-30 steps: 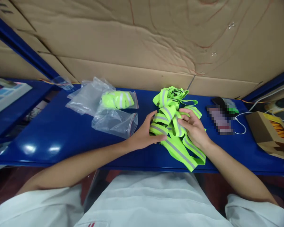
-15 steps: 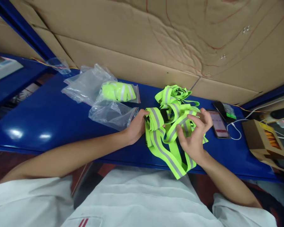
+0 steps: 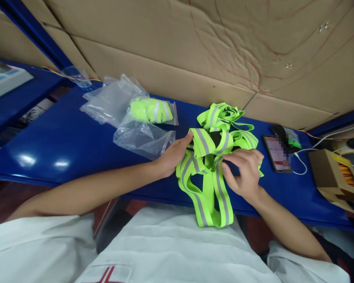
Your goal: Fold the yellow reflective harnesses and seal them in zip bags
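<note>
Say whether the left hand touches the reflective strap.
Touching: the head view shows the left hand gripping the folded reflective strap by its edge, with no gap.

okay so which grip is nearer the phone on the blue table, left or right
Right. The right grip is just left of the phone, with a gap between; the left grip is farther off, beyond the yellow-green straps.

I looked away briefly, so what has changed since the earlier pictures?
The left hand, earlier spread around the strap, now grips its folded part from the left. The strap's low loop has shifted left and now reaches past the table's front edge. Whether the right hand holds the strap is unclear. The bagged strap, phone and box stayed put.
</note>
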